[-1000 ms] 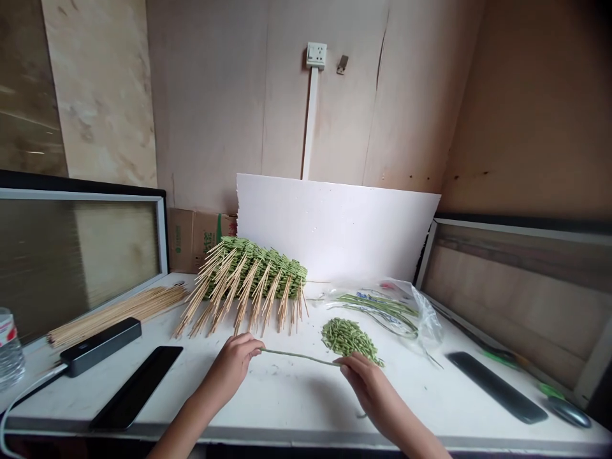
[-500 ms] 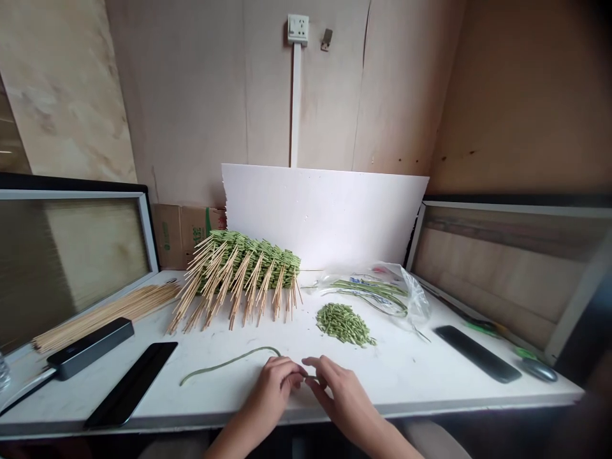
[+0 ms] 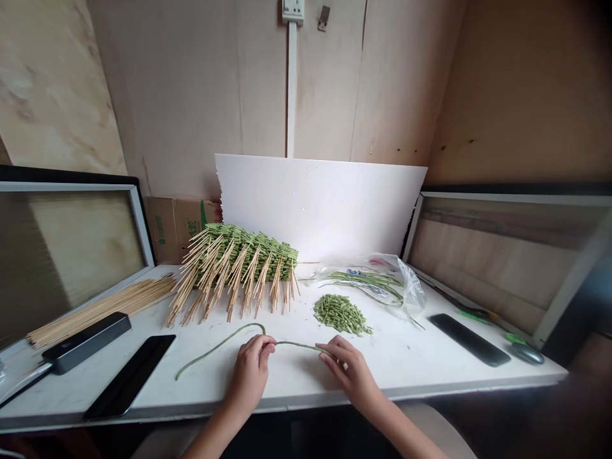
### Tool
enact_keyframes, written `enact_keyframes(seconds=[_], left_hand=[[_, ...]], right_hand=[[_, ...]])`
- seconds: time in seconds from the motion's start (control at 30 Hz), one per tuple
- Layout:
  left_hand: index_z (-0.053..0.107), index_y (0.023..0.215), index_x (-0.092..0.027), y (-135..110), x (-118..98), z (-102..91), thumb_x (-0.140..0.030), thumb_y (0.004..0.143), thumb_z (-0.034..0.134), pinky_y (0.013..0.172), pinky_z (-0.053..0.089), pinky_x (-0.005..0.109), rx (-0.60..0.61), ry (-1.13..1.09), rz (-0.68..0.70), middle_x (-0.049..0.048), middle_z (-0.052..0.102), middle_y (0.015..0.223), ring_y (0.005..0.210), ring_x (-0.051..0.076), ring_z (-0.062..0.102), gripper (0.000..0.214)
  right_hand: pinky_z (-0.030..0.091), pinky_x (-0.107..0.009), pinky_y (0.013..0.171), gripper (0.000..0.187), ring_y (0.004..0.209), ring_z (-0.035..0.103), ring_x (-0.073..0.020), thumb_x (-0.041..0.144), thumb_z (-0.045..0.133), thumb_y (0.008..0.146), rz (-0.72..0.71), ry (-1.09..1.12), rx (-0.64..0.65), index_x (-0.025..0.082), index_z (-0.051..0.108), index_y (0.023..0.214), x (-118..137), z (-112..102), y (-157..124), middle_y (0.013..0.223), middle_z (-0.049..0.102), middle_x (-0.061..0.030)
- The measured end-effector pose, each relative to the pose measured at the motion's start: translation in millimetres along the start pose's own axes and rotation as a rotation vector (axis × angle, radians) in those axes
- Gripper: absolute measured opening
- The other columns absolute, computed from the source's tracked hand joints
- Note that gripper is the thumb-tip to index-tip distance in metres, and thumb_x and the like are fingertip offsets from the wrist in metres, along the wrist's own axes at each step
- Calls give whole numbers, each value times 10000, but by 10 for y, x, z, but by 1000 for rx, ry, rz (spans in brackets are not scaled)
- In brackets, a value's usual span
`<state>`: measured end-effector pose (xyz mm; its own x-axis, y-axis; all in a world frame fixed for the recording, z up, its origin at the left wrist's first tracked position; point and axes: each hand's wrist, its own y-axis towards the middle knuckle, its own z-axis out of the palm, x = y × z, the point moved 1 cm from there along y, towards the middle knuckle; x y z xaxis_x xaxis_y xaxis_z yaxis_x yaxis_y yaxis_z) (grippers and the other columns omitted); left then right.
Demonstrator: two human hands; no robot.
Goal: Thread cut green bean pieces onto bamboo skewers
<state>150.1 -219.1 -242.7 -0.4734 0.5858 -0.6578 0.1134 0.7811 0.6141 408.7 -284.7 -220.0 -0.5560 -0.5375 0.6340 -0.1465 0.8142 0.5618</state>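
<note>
A long green garlic scape (image 3: 296, 344) is stretched between my two hands near the table's front edge. My left hand (image 3: 250, 371) pinches it partway along, and its loose tail curves away to the left over the table. My right hand (image 3: 352, 370) has thumb and fingers closed on the scape close to its right end. Behind my right hand lies a heap of short cut green pieces (image 3: 340, 313). Further back on the left, skewers loaded with green pieces (image 3: 253, 255) are stacked, their bare sticks pointing toward me.
Bare bamboo skewers (image 3: 105, 310) lie at left, near a black box (image 3: 86, 342) and a dark phone (image 3: 131, 376). A clear plastic bag (image 3: 415, 290) with more scapes sits back right. Beyond it are another dark flat device (image 3: 468, 339) and a mouse (image 3: 527, 352). A white board (image 3: 315, 204) stands behind.
My hands have moved apart, left hand leftward and right hand slightly rightward, so a length of scape now shows between them. The view has tilted down slightly.
</note>
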Motion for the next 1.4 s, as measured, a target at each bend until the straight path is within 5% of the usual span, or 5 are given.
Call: enact_keyframes(seconds=[0.5,0.77,1.03,1.2,1.4], left_hand=[[719,991,-204,-17,-22,-23,-425,1046,469,827,572,402,-22,81,59,104,770,926,895,270,737,338],[705,1182,-229,-151,-446,85,-333,1050,562,978,507,460,252,34,236,86,767,1041,991,259,712,221],[726,932,-185,-179,-483,136,-317,1039,549,773,526,308,293,-272,42,82,718,892,836,209,674,245],[664,840,-149,-169,-436,190,-505,954,652,642,500,267,429,-643,-276,51,651,730,675,168,600,375],[644,783,-138,-137,-448,180,-588,906,701,638,475,251,439,-786,-320,22,597,664,638,135,541,470]], right_hand=[[563,-277,554,173,779,717,-212,372,704,956,9,166,-193,230,790,1001,20,126,-25,886,752,-87],[573,-290,608,151,790,717,-205,348,709,961,0,181,-137,246,801,1024,148,237,-51,910,778,-79],[511,-331,671,122,833,594,-222,296,644,1003,-134,11,17,258,758,1025,289,199,-16,853,703,-68],[498,-334,737,161,884,578,-221,380,660,995,28,170,41,249,750,972,395,213,-9,878,691,-63],[510,-325,736,320,841,648,-215,519,687,953,246,534,131,216,771,892,465,296,60,847,713,-53]])
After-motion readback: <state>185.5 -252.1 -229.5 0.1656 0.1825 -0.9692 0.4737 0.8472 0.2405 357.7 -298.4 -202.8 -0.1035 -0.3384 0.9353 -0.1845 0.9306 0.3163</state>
